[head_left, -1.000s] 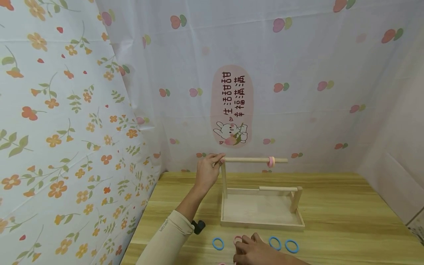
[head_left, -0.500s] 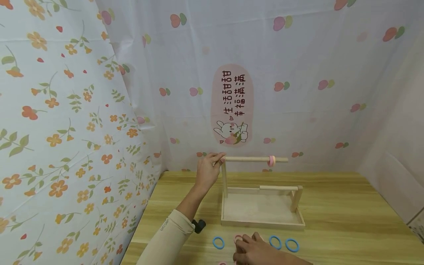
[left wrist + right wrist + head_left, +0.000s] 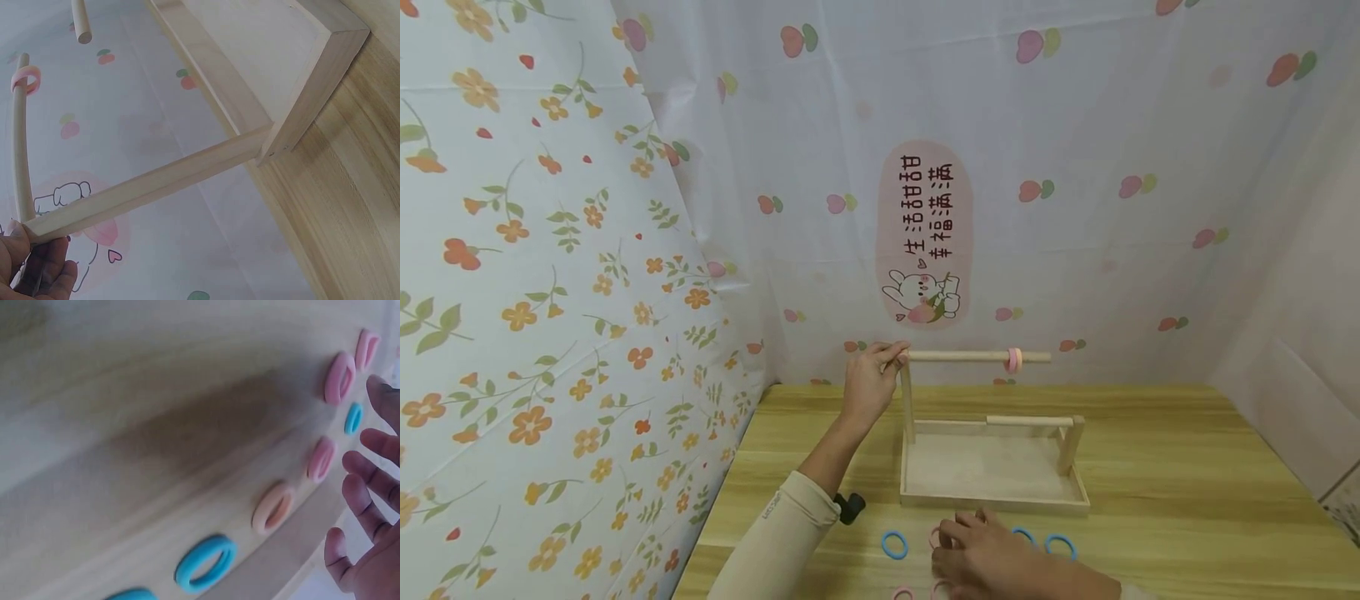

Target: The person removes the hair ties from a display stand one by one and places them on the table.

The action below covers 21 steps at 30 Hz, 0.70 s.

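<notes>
My left hand (image 3: 868,383) pinches the top of the tall post of a wooden stand (image 3: 907,408), where an upper rod (image 3: 958,357) begins. Thumb and fingers meet around that corner in the left wrist view. A pink and a peach ring (image 3: 1012,361) hang together near the rod's free end. Above the table, my right hand (image 3: 988,554) hovers over loose rings with its fingers spread and nothing held. Under and around it lie pink rings (image 3: 331,378), a peach ring (image 3: 259,515) and blue rings (image 3: 184,572), flat on the wood; the hand partly hides some in the head view.
The stand's shallow tray base (image 3: 992,502) carries a shorter post (image 3: 1070,450) with a lower rod (image 3: 1030,421) on the right. A small black object (image 3: 852,507) sits beside the left sleeve. Printed cloth (image 3: 820,208) hangs behind the table (image 3: 1180,475).
My right hand has shifted slightly forward and right, now partly covering the two blue rings, while pink rings near the bottom edge show more. The left hand keeps its hold on the stand.
</notes>
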Available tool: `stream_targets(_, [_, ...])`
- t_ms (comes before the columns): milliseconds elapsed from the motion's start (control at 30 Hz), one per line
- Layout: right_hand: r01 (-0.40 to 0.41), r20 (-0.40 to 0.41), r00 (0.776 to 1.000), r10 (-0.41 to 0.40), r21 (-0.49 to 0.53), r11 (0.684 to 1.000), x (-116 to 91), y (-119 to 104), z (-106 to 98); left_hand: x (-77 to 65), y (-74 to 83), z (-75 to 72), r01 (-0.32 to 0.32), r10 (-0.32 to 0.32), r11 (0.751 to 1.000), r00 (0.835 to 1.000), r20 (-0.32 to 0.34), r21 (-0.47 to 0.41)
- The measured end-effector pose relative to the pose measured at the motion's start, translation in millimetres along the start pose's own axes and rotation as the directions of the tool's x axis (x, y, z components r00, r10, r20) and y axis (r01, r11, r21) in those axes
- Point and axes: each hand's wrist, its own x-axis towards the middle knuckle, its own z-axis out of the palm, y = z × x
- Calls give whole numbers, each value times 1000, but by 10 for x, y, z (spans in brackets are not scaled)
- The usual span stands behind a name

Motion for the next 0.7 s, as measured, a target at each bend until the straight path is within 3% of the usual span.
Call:
stream_targets(133, [-33,24,999,33,0,999,-16,62,-116,6,2,-5,-3,3,1000,1000,-3,-1])
stream_targets(367, [-67,-25,998,65,-81,994,-33,201,-308,-4,3,-11,0,0,1000,1000,0,-4])
stream_targets(533, [-115,-9,993,115,-75,990,-59,316,-480,-4,-3,-7,-4,4,1000,1000,0,4])
stream_targets(700, [-132,-112,987,119,-116,985,-59,450,-645,5,1,-18,-8,8,1000,1000,9,14])
